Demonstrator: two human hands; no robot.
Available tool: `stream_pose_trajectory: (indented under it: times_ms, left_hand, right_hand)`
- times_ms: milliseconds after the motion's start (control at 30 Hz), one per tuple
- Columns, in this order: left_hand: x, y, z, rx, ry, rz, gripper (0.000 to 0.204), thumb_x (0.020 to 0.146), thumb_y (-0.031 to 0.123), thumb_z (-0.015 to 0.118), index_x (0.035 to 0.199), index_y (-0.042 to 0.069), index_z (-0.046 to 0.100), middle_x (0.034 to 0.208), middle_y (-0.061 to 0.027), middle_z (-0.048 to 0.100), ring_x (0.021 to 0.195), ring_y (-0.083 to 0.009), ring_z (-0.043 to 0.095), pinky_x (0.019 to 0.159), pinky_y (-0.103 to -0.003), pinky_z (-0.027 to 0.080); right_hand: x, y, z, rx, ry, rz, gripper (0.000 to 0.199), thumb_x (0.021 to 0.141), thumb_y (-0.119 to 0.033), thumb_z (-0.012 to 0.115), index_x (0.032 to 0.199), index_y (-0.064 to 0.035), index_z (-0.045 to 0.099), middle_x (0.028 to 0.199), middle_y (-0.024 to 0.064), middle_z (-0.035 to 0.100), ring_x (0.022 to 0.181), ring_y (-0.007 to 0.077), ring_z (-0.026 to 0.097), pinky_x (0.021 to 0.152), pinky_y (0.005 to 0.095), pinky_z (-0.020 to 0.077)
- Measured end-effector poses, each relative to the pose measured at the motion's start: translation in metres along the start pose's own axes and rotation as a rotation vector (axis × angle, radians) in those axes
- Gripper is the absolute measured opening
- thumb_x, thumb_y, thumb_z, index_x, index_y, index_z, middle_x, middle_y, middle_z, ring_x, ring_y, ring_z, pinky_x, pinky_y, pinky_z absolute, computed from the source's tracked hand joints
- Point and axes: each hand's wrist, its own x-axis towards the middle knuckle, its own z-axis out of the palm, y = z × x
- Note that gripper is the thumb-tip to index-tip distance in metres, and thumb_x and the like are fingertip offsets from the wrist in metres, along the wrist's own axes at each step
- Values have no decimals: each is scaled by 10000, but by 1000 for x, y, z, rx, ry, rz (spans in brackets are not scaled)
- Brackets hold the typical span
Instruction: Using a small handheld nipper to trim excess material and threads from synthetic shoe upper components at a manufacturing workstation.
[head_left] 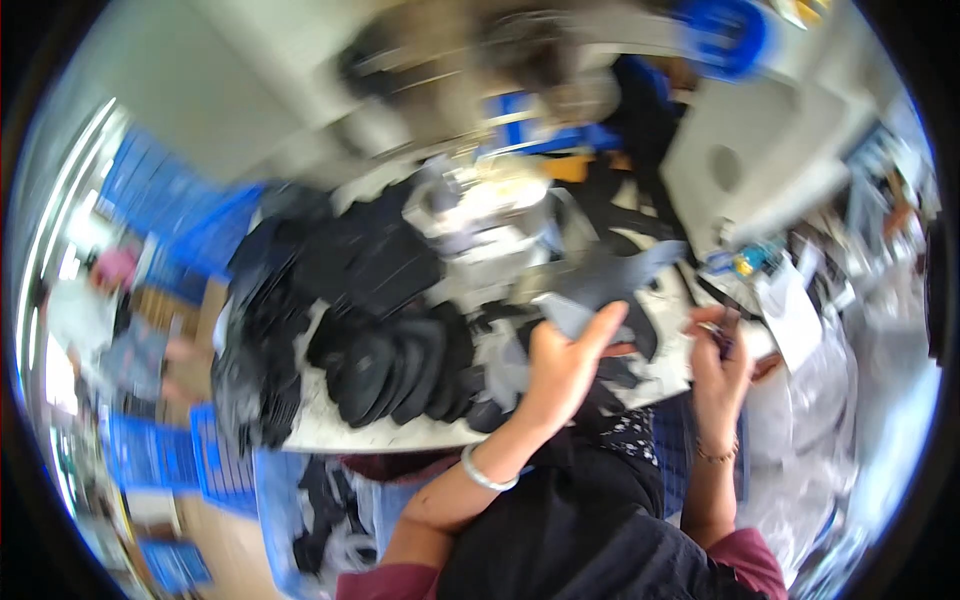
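My left hand (572,365) is closed on a dark grey curved fabric piece (625,272), its thumb on top, above the front of the white table. Off to the right, my right hand (722,370) has its fingers curled round a small dark tool (724,335), too blurred to name. Between the hands the table shows through. A row of overlapping black rounded pieces (390,370) lies left of my left hand, and black and grey scraps (500,375) lie near its wrist. Behind the held piece, a lit white sewing machine (495,240) stands, smeared by motion.
Black flat pieces (365,245) are heaped on the table's left. Below its front edge (380,437) sits a blue bin (275,520) with black scraps. Clear plastic bags (800,430) crowd the right side. At far left, a person (95,310) is near blue crates (150,450).
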Motion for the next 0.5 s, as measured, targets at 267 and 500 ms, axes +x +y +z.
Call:
stream_pose_trajectory:
  times_ms: [267, 500]
  left_hand:
    - [-3, -15, 10, 54, -57, -14, 266, 944, 259, 442, 1026, 24, 537, 926, -65, 598, 784, -149, 609, 646, -333, 548]
    - [-9, -17, 10, 177, -5, 60, 246, 932, 243, 476, 987, 16, 554, 911, -49, 589, 781, -109, 592, 653, -318, 542]
  right_hand:
    - [14, -19, 0, -167, -175, -224, 240, 742, -49, 689, 968, -41, 609, 850, 24, 512, 565, 69, 419, 514, 212, 378]
    - [18, -5, 11, -329, -134, -533, 208, 746, -67, 686, 910, -8, 572, 822, 89, 540, 588, 193, 526, 525, 272, 425]
